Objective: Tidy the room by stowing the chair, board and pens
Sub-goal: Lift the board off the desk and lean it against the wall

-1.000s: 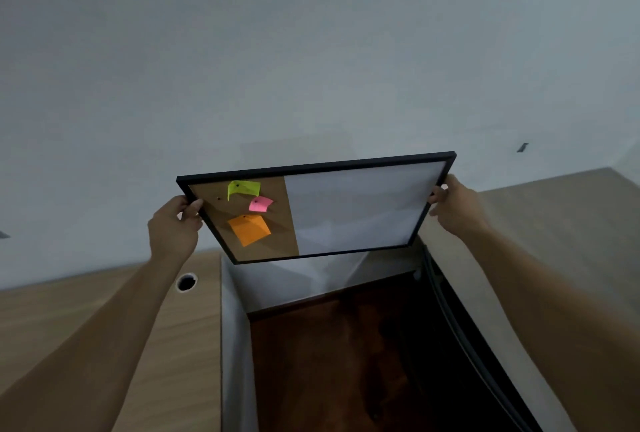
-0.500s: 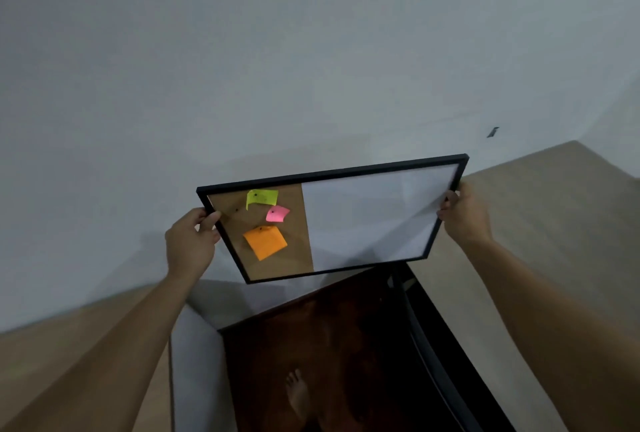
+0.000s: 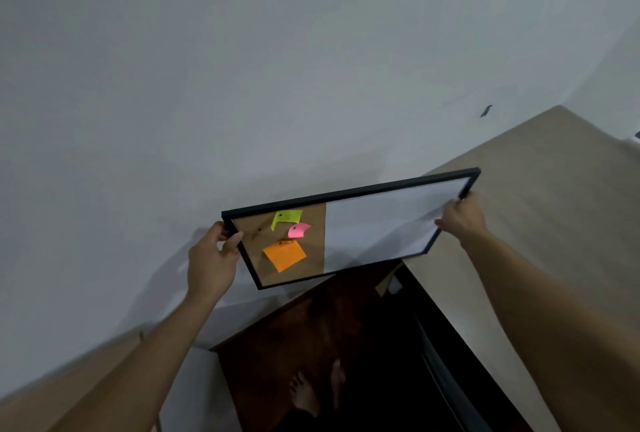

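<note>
Black-framed board, half cork and half white (image 3: 377, 223), held up in the air against the pale grey wall (image 3: 242, 85), tilted, above the gap between two light wooden desks (image 3: 540, 189). Left hand (image 3: 211, 258) clamped on the cork end, right hand (image 3: 462, 218) gripping the white end. Yellow-green, pink and orange sticky notes (image 3: 284, 255) pinned on the cork

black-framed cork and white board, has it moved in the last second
Yes. The black-framed cork and white board has swung rightward, its right end now over the beige desktop rather than the dark gap.
</note>
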{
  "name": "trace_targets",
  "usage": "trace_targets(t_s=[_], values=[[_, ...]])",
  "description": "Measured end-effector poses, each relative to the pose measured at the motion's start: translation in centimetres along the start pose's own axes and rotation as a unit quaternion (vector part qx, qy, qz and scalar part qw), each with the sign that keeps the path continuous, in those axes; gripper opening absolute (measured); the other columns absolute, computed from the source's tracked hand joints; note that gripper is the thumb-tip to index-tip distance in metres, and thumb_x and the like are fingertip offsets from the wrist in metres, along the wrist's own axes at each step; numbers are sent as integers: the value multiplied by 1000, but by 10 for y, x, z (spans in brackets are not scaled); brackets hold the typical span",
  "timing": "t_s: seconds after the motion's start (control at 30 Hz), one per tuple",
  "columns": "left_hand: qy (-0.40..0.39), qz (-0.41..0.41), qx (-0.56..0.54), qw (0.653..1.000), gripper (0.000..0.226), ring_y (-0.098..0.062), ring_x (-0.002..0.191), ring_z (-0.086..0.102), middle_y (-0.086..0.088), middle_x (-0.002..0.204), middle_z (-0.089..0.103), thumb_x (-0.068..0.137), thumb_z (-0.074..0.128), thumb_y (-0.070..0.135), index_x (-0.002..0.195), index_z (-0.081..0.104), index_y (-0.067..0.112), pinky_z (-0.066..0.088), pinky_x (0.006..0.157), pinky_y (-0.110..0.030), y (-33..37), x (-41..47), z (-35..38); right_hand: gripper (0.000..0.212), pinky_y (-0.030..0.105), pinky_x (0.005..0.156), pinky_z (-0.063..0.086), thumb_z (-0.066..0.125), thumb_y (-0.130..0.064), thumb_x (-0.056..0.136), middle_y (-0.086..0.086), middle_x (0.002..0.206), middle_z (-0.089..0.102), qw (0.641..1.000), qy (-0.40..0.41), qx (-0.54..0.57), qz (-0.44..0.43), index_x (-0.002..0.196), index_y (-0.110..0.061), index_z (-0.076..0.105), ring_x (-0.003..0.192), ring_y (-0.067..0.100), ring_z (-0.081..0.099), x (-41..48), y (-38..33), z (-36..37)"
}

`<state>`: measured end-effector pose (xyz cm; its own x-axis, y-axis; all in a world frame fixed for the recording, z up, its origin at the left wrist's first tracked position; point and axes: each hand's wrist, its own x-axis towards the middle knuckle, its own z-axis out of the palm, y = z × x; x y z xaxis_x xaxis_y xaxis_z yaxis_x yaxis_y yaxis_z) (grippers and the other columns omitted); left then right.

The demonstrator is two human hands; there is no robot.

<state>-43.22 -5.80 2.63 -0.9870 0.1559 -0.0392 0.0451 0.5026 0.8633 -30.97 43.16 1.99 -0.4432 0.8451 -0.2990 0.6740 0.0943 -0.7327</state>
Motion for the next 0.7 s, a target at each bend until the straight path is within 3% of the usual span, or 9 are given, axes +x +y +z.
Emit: trace_targets(t_s=[0.1,0.23,0.33,0.43,0.53,0.63,0.7], values=[[-10,-1,-4,1000,3,-22,89,75,15,95,71,103,65,34,100,65,33,64,85,-59,-5,2,8,45,62,87,63,49,-20,107,17,147,49,993,-31,88,75,150,-23,35,123,48,61,13,-10,13],[-11,-14,-15,1000,10,-21,87,75,12,93,72,102,65,42,98,65,33,64,84,-60,-12,1,18,42,56,89,64,35,-23,111,15,146,47,984,-51,141,95,152,-28,32,123,44,61,28,-34,25],[-3,-23,-29,999,22,-21,88,75,11,93,73,99,64,53,100,67,31,63,85,-59,-14,5,26,45,53,89,64,39,-18,109,13,147,47,981,-70,154,93,152,-27,32,126,41,58,45,-54,32],[19,-25,-15,999,9,-18,86,75,12,91,74,102,67,38,98,68,30,63,82,-53,-1,2,35,47,53,97,61,40,-15,108,4,149,46,975,-85,187,79,154,-26,33,130,35,54,57,-73,37],[35,-36,-22,999,9,-19,84,76,10,89,74,102,68,33,95,68,26,60,81,-49,5,6,45,46,51,103,58,33,-27,112,0,147,42,971,-103,211,54,157,-31,33,127,32,53,64,-91,45],[49,-78,-67,993,9,-20,87,78,17,91,75,101,71,32,92,71,29,60,84,-44,10,17,55,49,43,94,59,30,-41,113,7,165,34,964,-157,214,31,162,-38,26,126,35,64,71,-102,58],[59,-109,-103,987,5,-13,89,80,20,92,74,100,73,28,104,75,25,62,88,-39,17,21,62,53,36,88,60,30,-44,113,8,169,30,961,-186,202,23,164,-34,25,128,33,66,74,-102,70]])
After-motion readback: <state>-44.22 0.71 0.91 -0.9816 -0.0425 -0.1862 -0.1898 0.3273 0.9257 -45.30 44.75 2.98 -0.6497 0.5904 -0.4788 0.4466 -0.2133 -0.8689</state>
